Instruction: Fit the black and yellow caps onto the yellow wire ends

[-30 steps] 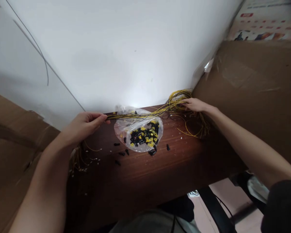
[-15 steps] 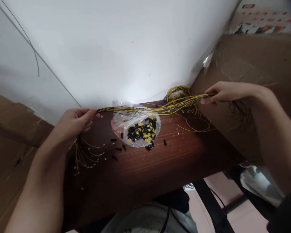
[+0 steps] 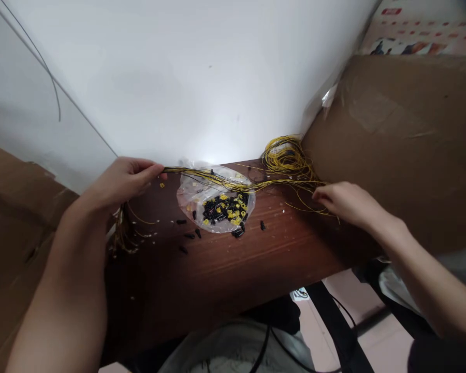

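A bundle of thin yellow and black wires [image 3: 221, 181] stretches between my hands above the table, sagging a little in the middle. My left hand [image 3: 134, 178] is closed in a pinch on its left part. Below that hand hang the wires' loose ends with small light tips. At the bundle's right end, my right hand [image 3: 339, 202] is closed around the wires with curled fingers, which partly hide the grip. Under the bundle lies a clear plastic bag [image 3: 186, 204] with many small black and yellow plastic parts [image 3: 227, 210] on it.
A coil of yellow wire [image 3: 285, 155] lies at the back against the white wall [image 3: 209, 93]. Several black pieces [image 3: 189, 236] are scattered on the brown table [image 3: 217, 269]. Cardboard boxes stand at left [image 3: 23, 217] and right [image 3: 404, 134].
My right hand has come down and slightly inward, and the bundle has slackened. My left hand has moved slightly up and to the right, still pinching the wires.
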Action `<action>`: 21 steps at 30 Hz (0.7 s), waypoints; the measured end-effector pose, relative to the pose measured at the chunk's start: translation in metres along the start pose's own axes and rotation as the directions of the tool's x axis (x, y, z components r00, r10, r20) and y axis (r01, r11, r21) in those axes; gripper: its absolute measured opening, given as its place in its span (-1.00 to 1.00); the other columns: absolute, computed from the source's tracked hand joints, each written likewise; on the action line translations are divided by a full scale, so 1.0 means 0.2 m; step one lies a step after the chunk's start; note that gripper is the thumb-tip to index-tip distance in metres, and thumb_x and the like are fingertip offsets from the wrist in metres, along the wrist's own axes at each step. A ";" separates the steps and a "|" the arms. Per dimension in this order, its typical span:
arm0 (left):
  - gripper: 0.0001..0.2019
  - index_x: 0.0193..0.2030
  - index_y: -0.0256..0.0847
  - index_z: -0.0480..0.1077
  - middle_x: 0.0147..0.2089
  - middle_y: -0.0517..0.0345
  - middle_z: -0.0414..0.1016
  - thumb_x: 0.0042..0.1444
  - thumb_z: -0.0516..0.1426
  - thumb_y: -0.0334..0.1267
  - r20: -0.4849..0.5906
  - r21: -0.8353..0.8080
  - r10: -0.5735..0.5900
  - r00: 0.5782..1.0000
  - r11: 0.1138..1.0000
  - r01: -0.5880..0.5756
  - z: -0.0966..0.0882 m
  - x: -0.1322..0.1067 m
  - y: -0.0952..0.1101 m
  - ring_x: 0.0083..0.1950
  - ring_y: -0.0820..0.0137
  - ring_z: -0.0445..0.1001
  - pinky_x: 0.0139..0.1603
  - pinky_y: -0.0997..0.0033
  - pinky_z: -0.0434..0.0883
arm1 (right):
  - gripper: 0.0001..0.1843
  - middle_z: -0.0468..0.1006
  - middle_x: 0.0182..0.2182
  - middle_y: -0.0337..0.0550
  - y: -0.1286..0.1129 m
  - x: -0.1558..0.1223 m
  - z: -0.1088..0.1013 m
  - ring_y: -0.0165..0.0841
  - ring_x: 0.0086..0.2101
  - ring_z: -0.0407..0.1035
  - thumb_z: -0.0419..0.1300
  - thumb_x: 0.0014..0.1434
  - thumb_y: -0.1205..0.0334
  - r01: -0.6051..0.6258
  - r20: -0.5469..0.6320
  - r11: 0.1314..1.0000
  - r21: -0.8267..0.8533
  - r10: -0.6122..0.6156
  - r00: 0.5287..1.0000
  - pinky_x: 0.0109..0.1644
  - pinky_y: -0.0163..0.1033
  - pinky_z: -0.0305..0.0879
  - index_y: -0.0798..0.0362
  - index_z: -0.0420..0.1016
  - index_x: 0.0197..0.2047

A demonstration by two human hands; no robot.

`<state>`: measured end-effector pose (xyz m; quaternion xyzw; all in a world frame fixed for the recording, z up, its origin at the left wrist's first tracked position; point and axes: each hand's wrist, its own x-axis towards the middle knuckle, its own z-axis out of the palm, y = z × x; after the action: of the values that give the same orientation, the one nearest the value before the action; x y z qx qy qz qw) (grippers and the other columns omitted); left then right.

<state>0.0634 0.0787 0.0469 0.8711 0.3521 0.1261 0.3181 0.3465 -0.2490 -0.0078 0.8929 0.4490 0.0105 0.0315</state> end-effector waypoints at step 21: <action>-0.68 -0.30 -0.38 0.44 -0.62 0.28 0.05 0.10 0.02 -0.13 -0.043 0.027 0.001 0.999 1.000 0.000 -0.01 0.00 0.03 -0.57 0.57 -0.01 -0.52 0.51 -0.04 | -0.46 0.37 -0.26 0.09 -0.07 -0.12 0.46 -0.14 -0.28 0.33 -0.05 0.21 0.03 -0.255 -0.361 0.929 0.268 0.342 0.868 -0.20 -0.11 0.28 0.22 0.32 0.11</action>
<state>0.0659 0.0763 0.0516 0.8725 0.3603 0.1403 0.2986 0.3261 -0.2648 -0.1006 0.9286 0.3001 0.1503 -0.1584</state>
